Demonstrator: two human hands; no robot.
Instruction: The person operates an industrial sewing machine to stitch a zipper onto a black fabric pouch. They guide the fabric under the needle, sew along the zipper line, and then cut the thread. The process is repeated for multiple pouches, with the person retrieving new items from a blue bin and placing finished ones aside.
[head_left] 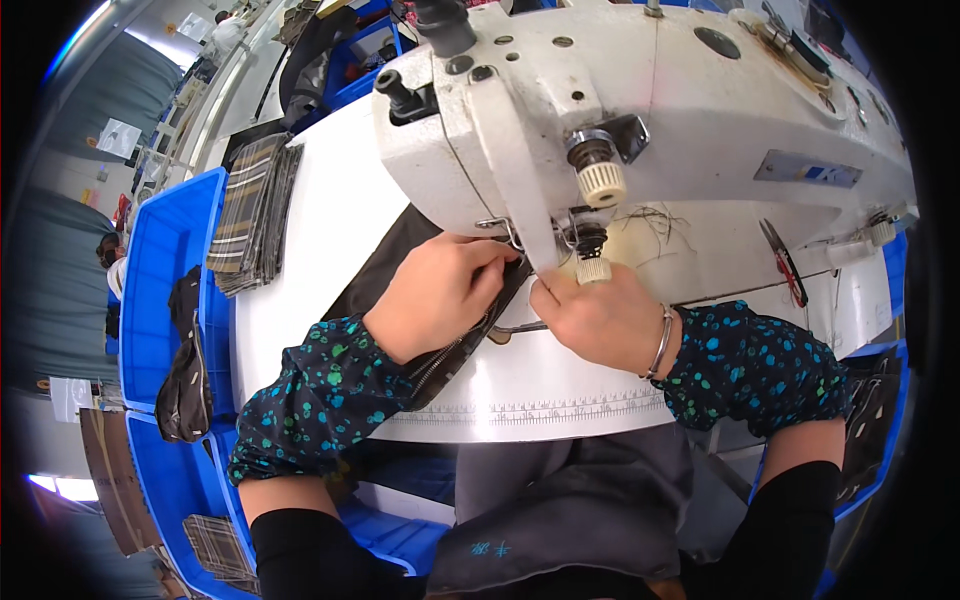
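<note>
A white industrial sewing machine point(640, 90) stands over the white table. Dark fabric with a zipper point(370, 280) lies diagonally under its needle area. My left hand point(435, 295) rests on this fabric, fingertips pinched on its edge beside the presser foot. My right hand point(600, 320) is just right of the needle area, its fingers curled at the fabric's edge, partly hidden by the machine's lever and knob. Loose threads point(650, 225) lie behind my right hand, and red-and-black scissors point(783, 260) lie farther right on the table.
A stack of plaid fabric point(250, 215) sits at the table's left, beside blue bins point(160, 300) holding dark and plaid pieces. Another blue bin point(885, 420) is at right. A grey cloth point(560, 510) covers my lap. Another person point(110, 260) is at far left.
</note>
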